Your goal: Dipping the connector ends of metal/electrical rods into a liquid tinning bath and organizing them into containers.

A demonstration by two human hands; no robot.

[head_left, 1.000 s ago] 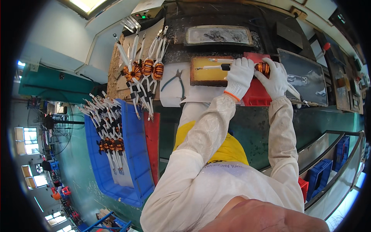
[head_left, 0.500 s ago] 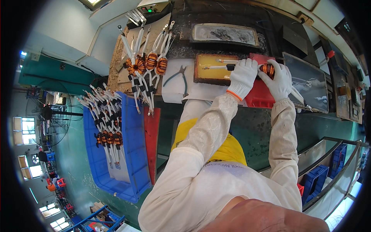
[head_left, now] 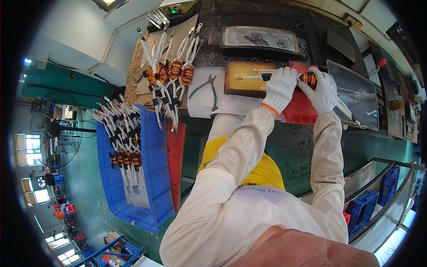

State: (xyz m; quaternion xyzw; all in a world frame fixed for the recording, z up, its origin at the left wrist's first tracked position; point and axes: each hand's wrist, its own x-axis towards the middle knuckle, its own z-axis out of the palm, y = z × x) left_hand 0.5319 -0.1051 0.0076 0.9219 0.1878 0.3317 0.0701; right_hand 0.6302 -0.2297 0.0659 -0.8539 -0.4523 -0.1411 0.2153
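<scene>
Both my hands wear white gloves and are closed on one toroidal coil (head_left: pixel 308 79) wound with copper-coloured wire. My left hand (head_left: pixel 281 83) grips its white leads, and their bare tips (head_left: pixel 258 70) stick out leftward over a yellow shallow tray (head_left: pixel 235 86). Around the coil body curl the fingers of my right hand (head_left: pixel 321 92). More white leads (head_left: pixel 347 110) trail from under that hand toward the lower right. A red tray (head_left: pixel 299 111) lies beneath the hands. How the left fingertips meet the leads is hidden behind the glove.
Finished-looking coils (head_left: pixel 173 71) lie at the bench's left, beside cutting pliers (head_left: pixel 209 91) on white paper. A blue crate (head_left: pixel 155 187) of similar coils stands lower left. Behind the yellow tray is a rectangular pot (head_left: pixel 260 40) with a grey surface. A grey framed panel (head_left: pixel 371 100) lies right.
</scene>
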